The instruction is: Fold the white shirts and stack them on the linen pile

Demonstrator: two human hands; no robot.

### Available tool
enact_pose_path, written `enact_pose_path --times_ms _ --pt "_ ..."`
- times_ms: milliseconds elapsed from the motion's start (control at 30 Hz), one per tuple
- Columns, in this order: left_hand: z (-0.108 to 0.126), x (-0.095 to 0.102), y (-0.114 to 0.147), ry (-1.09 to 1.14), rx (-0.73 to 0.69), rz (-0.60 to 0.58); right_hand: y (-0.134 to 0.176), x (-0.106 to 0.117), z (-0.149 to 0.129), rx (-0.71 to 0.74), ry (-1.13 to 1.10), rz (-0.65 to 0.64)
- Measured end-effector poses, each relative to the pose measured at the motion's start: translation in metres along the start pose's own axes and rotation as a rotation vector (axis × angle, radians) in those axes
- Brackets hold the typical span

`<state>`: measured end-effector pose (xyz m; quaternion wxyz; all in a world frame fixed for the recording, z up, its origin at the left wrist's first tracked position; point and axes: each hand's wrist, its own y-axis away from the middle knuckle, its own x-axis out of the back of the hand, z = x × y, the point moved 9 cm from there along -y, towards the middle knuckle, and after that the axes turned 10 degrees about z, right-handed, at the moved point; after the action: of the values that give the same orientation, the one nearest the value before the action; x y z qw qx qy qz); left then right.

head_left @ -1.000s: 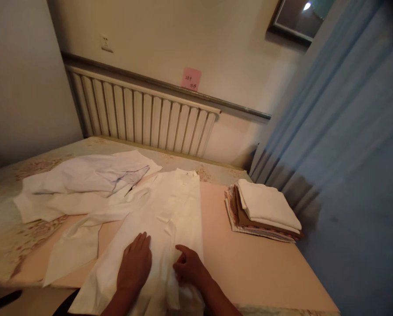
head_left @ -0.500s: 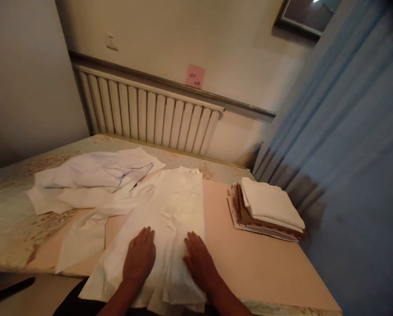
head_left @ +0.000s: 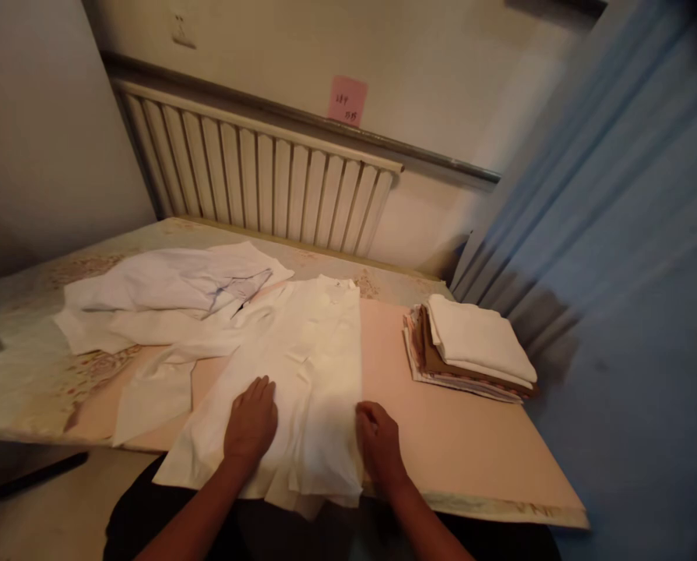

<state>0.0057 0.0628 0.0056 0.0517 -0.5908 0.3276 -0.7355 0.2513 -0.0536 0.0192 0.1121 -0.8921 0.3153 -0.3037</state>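
Observation:
A white shirt (head_left: 318, 366) lies lengthwise before me on a pink mat, its collar toward the wall and its hem hanging over the front edge. One sleeve stretches out to the left; the right side forms a straight edge. My left hand (head_left: 251, 421) rests flat on the lower part of the shirt, fingers stretched out. At the straight right edge my right hand (head_left: 379, 440) has curled fingers, with thumb and fingertips closed on the fabric. Beyond the sleeve, a second white garment (head_left: 149, 284) lies loosely crumpled.
A stack of folded clothes (head_left: 476, 351), white on top with brown below, stands at the right of the pink mat (head_left: 441, 444). A radiator (head_left: 266, 175) runs along the wall behind. A blue curtain (head_left: 628, 312) hangs on the right. The floral tablecloth (head_left: 21, 374) shows at left.
My right hand has moved from lying flat on the shirt to its right edge, and its fingers have closed there. My left hand stays on the shirt. The view has tipped downward.

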Motion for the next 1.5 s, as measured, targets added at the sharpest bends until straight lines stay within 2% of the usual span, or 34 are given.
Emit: enact_pose_path --times_ms 100,233,367,467,767,1067,1400,1500 --pt "0.001 0.0 0.0 0.0 -0.001 -0.003 0.017 0.021 0.004 -0.05 0.076 0.001" --pt "0.003 0.002 -0.001 0.013 -0.003 0.002 0.053 0.031 0.005 0.009 0.124 -0.102" --pt "0.003 0.002 -0.002 0.034 0.002 0.005 0.087 0.027 0.001 0.167 0.221 -0.188" --pt "0.004 0.002 -0.002 0.037 0.002 0.007 0.102 0.019 0.0 0.267 0.299 -0.202" --pt "0.003 0.002 -0.001 0.022 -0.002 0.009 0.111 0.005 0.006 0.308 0.468 -0.156" --pt "0.001 0.001 0.0 0.046 0.011 0.006 0.111 0.014 -0.012 0.393 0.435 -0.061" --pt "0.001 0.001 -0.001 0.046 0.017 -0.006 0.111 0.01 -0.001 0.23 0.392 -0.106" --pt "0.0 0.0 0.0 0.064 0.028 0.002 0.114 0.004 -0.001 0.22 0.385 -0.203"
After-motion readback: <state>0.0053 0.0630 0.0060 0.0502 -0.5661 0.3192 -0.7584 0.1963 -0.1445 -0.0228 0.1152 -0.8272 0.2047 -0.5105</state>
